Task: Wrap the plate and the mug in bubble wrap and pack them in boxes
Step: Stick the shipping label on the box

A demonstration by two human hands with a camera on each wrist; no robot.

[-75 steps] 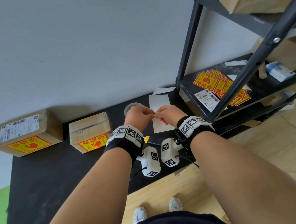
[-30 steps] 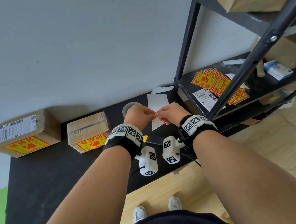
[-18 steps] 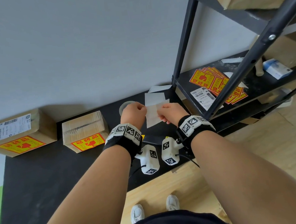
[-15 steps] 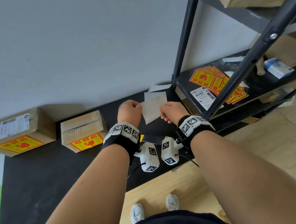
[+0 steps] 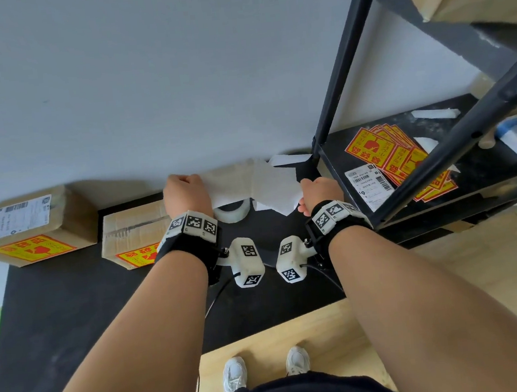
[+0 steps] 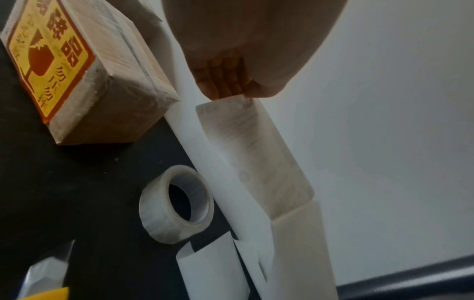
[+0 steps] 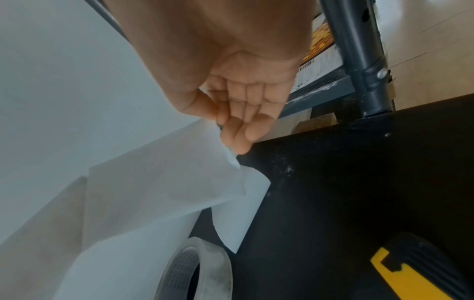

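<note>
Neither the plate nor the mug shows in any view. Two taped cardboard boxes with yellow-red fragile stickers stand on the black table: a large box (image 5: 32, 224) at the left and a small box (image 5: 134, 230) (image 6: 84, 81) beside it. My left hand (image 5: 184, 193) (image 6: 228, 93) pinches one end of a peeled shipping label (image 5: 230, 178) (image 6: 251, 154). Its other end still joins the white backing sheet (image 5: 270, 188) (image 7: 164, 182). My right hand (image 5: 316, 190) (image 7: 228, 130) pinches a corner of that sheet. Both hands hover above the table, apart.
A clear tape roll (image 5: 232, 212) (image 6: 177, 205) (image 7: 200, 270) lies under the label. A yellow-black knife (image 7: 410, 274) lies near my right wrist. Loose white sheets (image 5: 285, 160) lie by the wall. The black rack (image 5: 336, 71) at right holds fragile stickers (image 5: 395, 157) and a printed label (image 5: 366, 185).
My hands were close together at one corner of the sheet. They have since pulled apart, the left going left, and the label has come away from most of its backing.
</note>
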